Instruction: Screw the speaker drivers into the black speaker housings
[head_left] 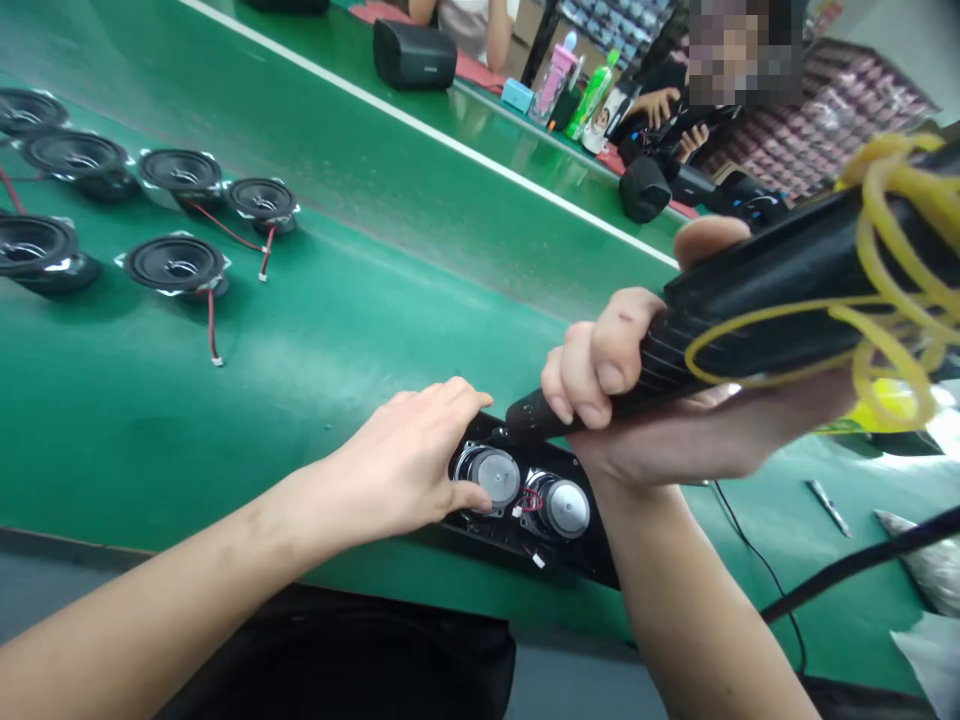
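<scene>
My right hand (637, 400) is wrapped round a black electric screwdriver (765, 280) with yellow tubing (885, 230) wound about its rear. The tool's tip reaches down to the upper edge of a black speaker panel (600, 550); its contact point is hard to see. My left hand (420, 455) grips the panel's left end, thumb beside a speaker driver (497, 478) and fingers over the far edge. To the right in the panel sits a second driver (566, 508), magnet side up. Red and black wires with white plugs (538, 560) lie near the drivers.
Several loose speaker drivers (176, 262) with wires stand on the green table (337, 330) at left. Across a white line are black speaker boxes (415, 55), bottles (592, 95) and two people. A black cable (862, 560), tweezers (830, 508) and a bag (930, 565) lie at right.
</scene>
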